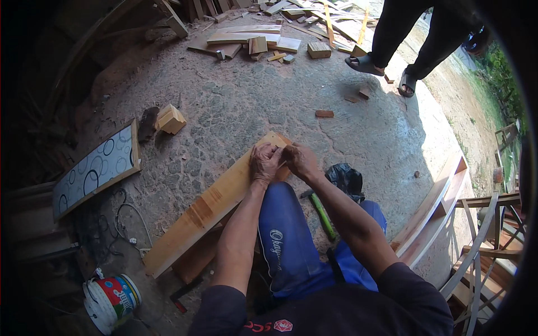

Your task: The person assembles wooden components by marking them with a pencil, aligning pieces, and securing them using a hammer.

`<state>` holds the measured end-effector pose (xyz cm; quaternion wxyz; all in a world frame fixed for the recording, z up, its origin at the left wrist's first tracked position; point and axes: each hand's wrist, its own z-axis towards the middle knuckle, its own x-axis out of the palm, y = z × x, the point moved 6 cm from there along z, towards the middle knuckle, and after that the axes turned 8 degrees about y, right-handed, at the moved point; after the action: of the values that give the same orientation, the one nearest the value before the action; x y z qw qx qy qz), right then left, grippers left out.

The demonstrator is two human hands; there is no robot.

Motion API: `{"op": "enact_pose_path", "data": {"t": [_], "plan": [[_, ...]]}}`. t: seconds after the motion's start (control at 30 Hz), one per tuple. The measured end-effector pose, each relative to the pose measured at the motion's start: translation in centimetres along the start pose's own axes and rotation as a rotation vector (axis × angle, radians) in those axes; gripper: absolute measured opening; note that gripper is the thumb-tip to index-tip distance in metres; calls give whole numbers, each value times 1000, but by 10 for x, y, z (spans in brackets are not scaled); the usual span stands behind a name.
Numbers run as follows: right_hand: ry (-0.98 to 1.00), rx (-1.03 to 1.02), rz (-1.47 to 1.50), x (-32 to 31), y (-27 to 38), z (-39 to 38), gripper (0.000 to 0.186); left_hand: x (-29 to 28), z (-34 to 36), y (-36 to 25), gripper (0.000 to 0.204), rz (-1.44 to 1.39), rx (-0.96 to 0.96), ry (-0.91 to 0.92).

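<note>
A long pale wooden board (190,221) slants from lower left up to the middle, beside my blue-trousered leg. At its far end my left hand (266,161) rests with fingers curled and pinched. My right hand (301,161) meets it there, its fingertips pressed close to the left hand's. Whatever sits between the fingertips is too small or hidden to make out. Right of my knee lies a hammer (322,215) with a bright green handle. A black plastic bag (344,180) is crumpled against it.
A framed panel with circles (98,168) leans at left, near a wood block (170,119). A paint bucket (112,299) stands lower left by a cable (130,210). Planks (246,37) pile up at the back. A person in sandals (364,64) stands far right. A wooden frame (431,207) lies right.
</note>
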<state>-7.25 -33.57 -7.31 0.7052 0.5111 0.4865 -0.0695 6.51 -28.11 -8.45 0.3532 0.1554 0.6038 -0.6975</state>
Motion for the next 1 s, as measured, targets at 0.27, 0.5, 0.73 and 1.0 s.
{"op": "enact_pose_path", "data": {"t": [0.27,0.5,0.73,1.0], "plan": [[107,355,75,40,-89,-127,39,-4,-3,2,21,115,45,-88],[306,512,-72,97,-163,-241,40,6,-2,-5,27,244,24,-49],[363,614,627,84,-129,-228,30,5,-5,-3,28,262,38,-84],[-7,230,402,-21,-48,-173,39,8,-5,0,32,237,6,-92]]}}
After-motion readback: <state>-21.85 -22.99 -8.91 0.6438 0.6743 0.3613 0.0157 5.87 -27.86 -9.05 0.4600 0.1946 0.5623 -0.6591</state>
